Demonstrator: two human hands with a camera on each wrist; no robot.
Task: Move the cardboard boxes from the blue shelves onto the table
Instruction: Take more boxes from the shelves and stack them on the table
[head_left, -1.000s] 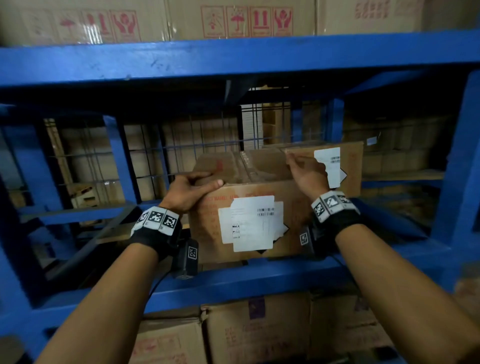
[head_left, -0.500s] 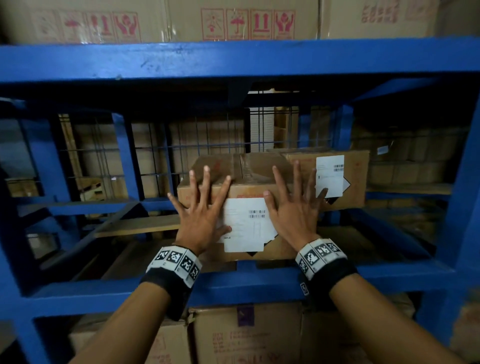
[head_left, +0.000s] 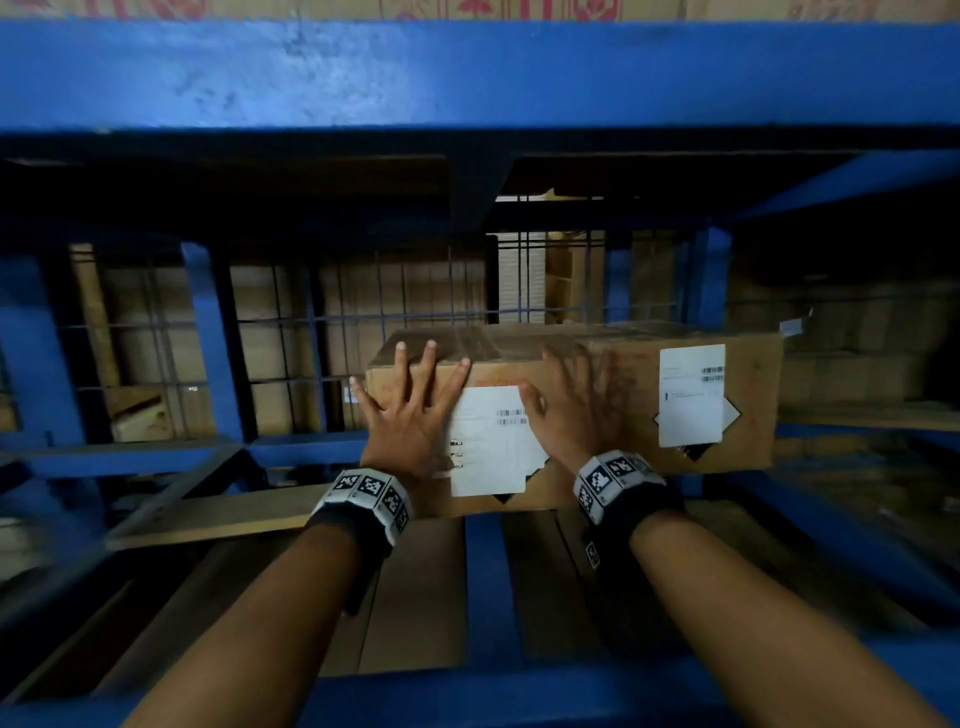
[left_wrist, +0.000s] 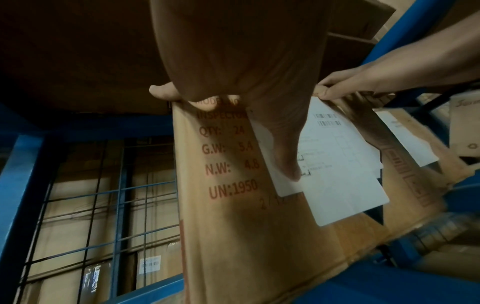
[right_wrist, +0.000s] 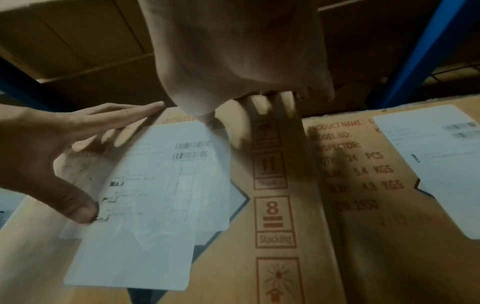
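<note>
Two brown cardboard boxes with white labels stand side by side on the blue shelf. My left hand (head_left: 410, 415) and right hand (head_left: 576, 410) both lie flat, fingers spread and straight, against the front face of the left box (head_left: 550, 488). My fingertips reach its top edge. The left wrist view shows my left hand (left_wrist: 246, 82) on that box (left_wrist: 233, 226), thumb on its label. In the right wrist view my right hand (right_wrist: 233, 51) presses the box (right_wrist: 285, 205) beside my left hand (right_wrist: 52, 144). The second box (head_left: 763, 405) touches it on the right.
A thick blue beam (head_left: 467, 73) runs overhead with more cartons on top. Wire mesh (head_left: 363, 322) closes the shelf's back, with stacked cartons behind it. A loose wooden board (head_left: 218, 519) lies left of the box. The blue front rail (head_left: 519, 696) crosses below my forearms.
My hands let go of the left box's top edges and went flat on its front. The box has slid back on the shelf, level with the second box.
</note>
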